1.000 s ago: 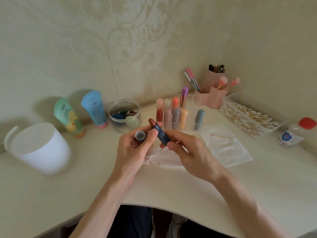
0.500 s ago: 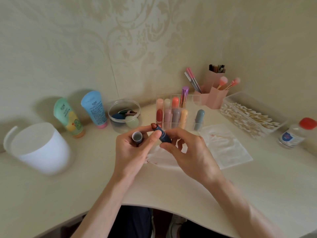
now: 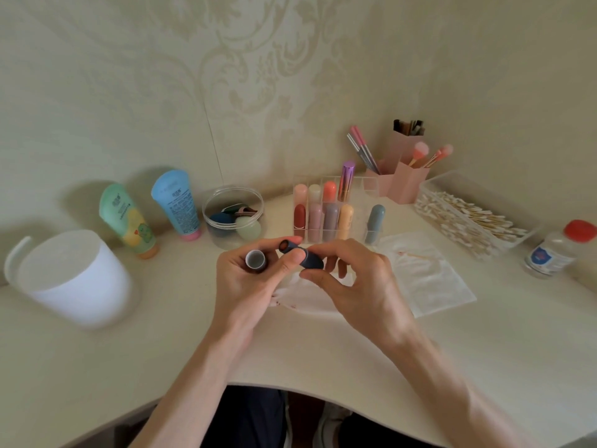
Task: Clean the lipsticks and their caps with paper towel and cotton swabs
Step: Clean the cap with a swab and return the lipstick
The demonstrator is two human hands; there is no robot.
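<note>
While gripping the cap (image 3: 255, 258) mouth-up in fingers of the left hand (image 3: 245, 286), pinches the lipstick (image 3: 311, 260) in right hand (image 3: 361, 279) fingers above the bench (image 3: 484, 350), long axis aimed left, tip beside the cap

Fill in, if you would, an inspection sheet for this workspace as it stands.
Surface: cream desk; stained paper towel under the hands, second towel to its right.
Job's things: dark blue lipstick uncapped, its cap held apart; box of cotton swabs; organiser of capped lipsticks.
Clutter: green tube, blue tube, jar of sponges, white container, pink brush holders, red-capped bottle.
Hands: left hand holds the cap, thumb on the lipstick; right hand pinches the lipstick.
Cables: nothing seen.
Surroundings: patterned wallpaper.
</note>
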